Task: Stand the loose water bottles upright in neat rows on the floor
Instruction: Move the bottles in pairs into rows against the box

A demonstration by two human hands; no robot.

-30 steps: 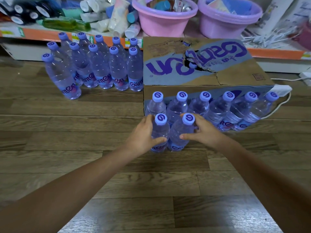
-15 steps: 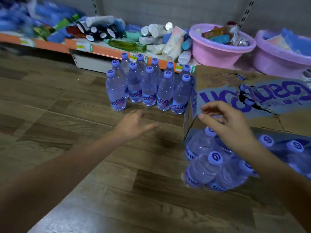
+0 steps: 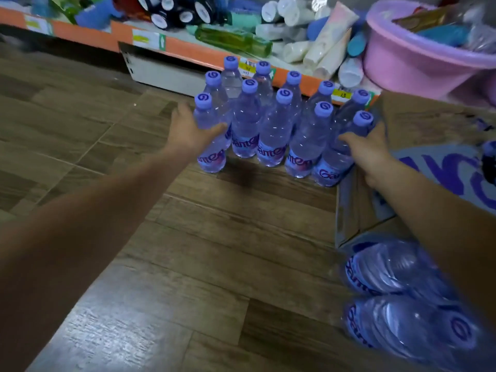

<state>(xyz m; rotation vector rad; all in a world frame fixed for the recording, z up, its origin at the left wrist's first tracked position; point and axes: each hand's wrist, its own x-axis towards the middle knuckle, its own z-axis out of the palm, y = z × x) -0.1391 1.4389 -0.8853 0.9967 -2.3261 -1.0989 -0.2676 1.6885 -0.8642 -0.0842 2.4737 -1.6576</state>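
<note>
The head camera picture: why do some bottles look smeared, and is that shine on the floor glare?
Head view: the bottles at lower right are motion-blurred, while the standing rows stay fairly sharp; the pale patch on the floor is reflected light; the wide lens bends the shelf edge.

Shop: price-tagged shelf [image 3: 188, 51] stocked with toiletries [image 3: 316, 47], basins [image 3: 418, 63].

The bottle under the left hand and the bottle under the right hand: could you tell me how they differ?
The left-end bottle leans left, held by the left hand out on open floor; the right-end bottle leans right, held by the right hand against the cardboard box. Both are clear, purple-capped front-row bottles.
</note>
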